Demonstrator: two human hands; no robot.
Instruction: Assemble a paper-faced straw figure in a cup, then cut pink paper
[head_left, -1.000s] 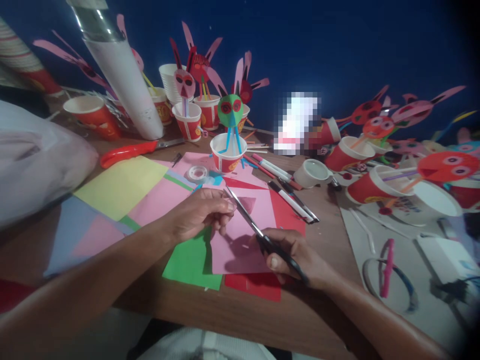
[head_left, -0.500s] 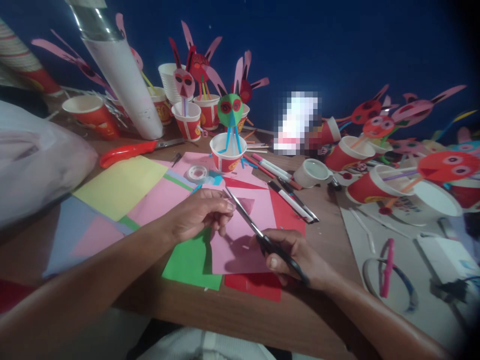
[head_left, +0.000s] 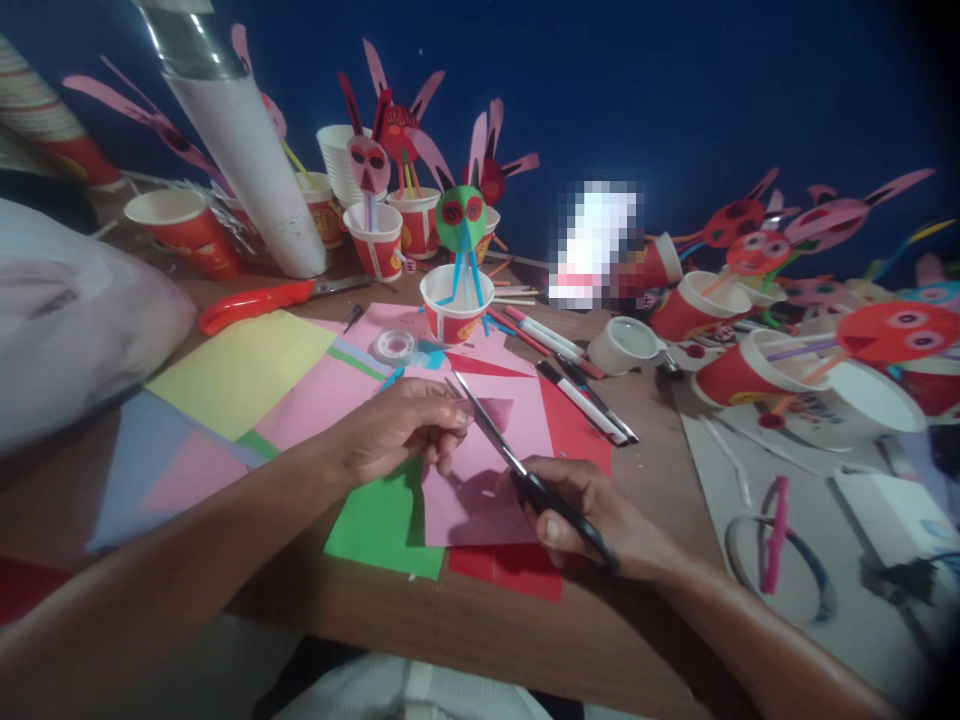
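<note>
The left hand (head_left: 401,428) pinches a small, thin piece between thumb and forefinger, the other fingers curled inward. That piece meets the scissors (head_left: 555,506) over the pink sheet (head_left: 529,415), and the blades stand slightly apart. Just past them shows a dark pink triangle (head_left: 496,412) (whether part of the held piece or something lying on the sheet, one cannot tell). The right hand (head_left: 592,510) has its fingers wrapped about the black handles. The cutting looks under way, with some trimming probably left, while several figures nearby seem finished.

Among the containers, from the left, a red cup (head_left: 187,243) leans to one side, then comes a stack of white cups (head_left: 334,158). Beside it, a red-and-white cup (head_left: 384,260) holds a pink-headed figure (head_left: 368,165) on pale straws. In the front cup (head_left: 454,325) stands a green-headed figure (head_left: 459,232) with blue legs. The small white cup (head_left: 619,355) has greyish contents, hard to identify. Farther right, a tilted cup (head_left: 739,390) carries an orange-headed figure (head_left: 874,322), its straws reaching over the rim.
</note>
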